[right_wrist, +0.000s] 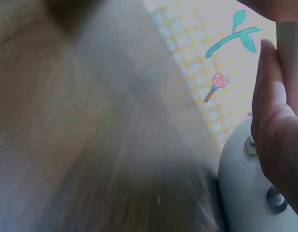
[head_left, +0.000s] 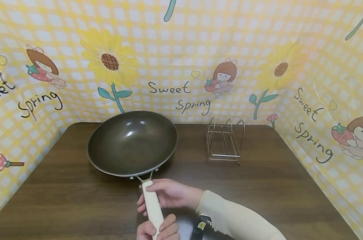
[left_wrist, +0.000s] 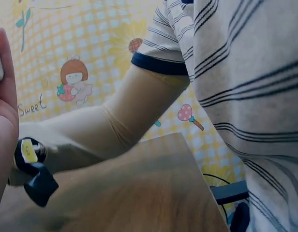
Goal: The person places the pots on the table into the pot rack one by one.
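A deep frying pan (head_left: 130,146) with a dark inside sits over the left back part of the table, its cream handle (head_left: 152,203) pointing toward me. My left hand (head_left: 168,230) grips the handle's far end, fingers wrapped round it. Higher up, close to the pan, my right hand (head_left: 175,194) holds the handle with the thumb on top and the fingers beneath. In the right wrist view, that hand (right_wrist: 284,140) lies against the handle beside the pan's pale outer wall (right_wrist: 241,193) and its rivets. The left wrist view catches only part of the left hand (left_wrist: 4,113).
A wire rack (head_left: 224,143) stands on the wooden table (head_left: 259,186), right of the pan. A patterned cloth (head_left: 184,50) hangs behind and at both sides. The right forearm in a beige sleeve (head_left: 238,215) crosses the front, with a black strap (head_left: 197,228) at its wrist.
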Demonstrator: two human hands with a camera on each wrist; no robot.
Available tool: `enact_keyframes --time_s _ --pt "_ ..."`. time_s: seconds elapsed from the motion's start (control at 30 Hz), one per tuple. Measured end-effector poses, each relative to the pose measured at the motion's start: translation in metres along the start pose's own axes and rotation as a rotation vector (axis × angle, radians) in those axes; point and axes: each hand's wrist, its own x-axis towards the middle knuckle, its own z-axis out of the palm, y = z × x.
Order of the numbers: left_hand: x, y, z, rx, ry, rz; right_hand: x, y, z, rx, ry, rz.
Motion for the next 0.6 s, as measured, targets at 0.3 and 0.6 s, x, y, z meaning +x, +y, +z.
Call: enact_keyframes --time_s 0.3,0.6 --pt "0.003 -0.004 0.007 -0.026 -0.002 0.060 0.005 -0.001 0.017 0.109 0.059 -0.004" --pt "0.006 -0.012 0.006 -0.084 0.116 0.194 0.003 -0.002 0.022 0.100 0.147 -0.015"
